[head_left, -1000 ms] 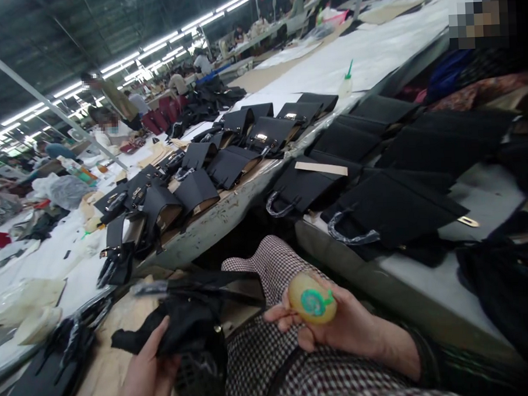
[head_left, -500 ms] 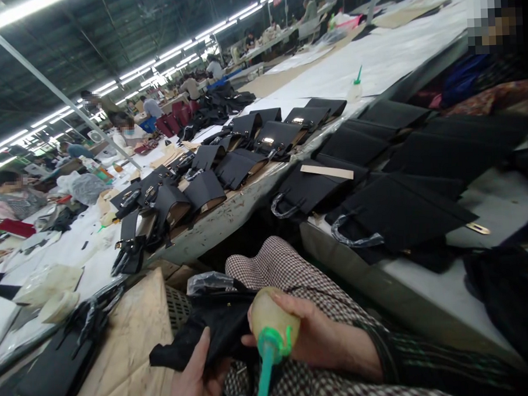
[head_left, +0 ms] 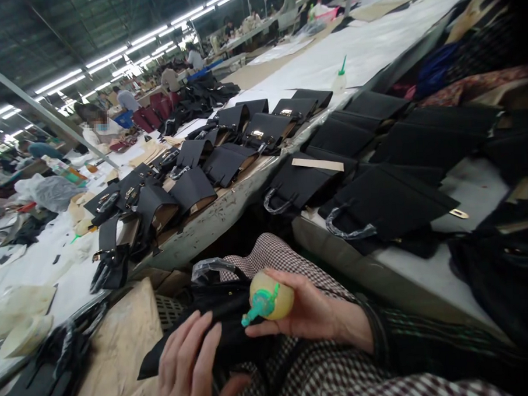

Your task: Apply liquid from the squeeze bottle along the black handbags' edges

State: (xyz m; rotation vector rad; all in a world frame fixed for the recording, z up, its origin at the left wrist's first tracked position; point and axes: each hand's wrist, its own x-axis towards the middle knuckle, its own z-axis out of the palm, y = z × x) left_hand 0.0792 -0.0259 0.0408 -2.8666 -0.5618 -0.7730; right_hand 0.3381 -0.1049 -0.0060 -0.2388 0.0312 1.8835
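Note:
My right hand [head_left: 310, 310] is wrapped round a yellowish glue bottle [head_left: 277, 296] with a green nozzle that points down and to the left. Under it, a black handbag [head_left: 220, 302] lies across my checked lap, its handle covered in clear plastic. My left hand [head_left: 195, 364] rests over the near left side of this bag, fingers stretched out and slightly apart, thumb to the right. Part of the bag is hidden beneath both hands.
Several black handbags [head_left: 193, 189] stand along the white table to the left. More black bags [head_left: 389, 207] lie on the bench at right, one bearing a beige strip [head_left: 318, 164]. A cardboard-covered surface [head_left: 121, 344] is at lower left. Another green-tipped bottle [head_left: 340, 78] stands farther back.
My left hand has come over the bag, its fingers now extended. The glue bottle has tilted, so its nozzle points more leftward and appears shorter. The view has shifted slightly.

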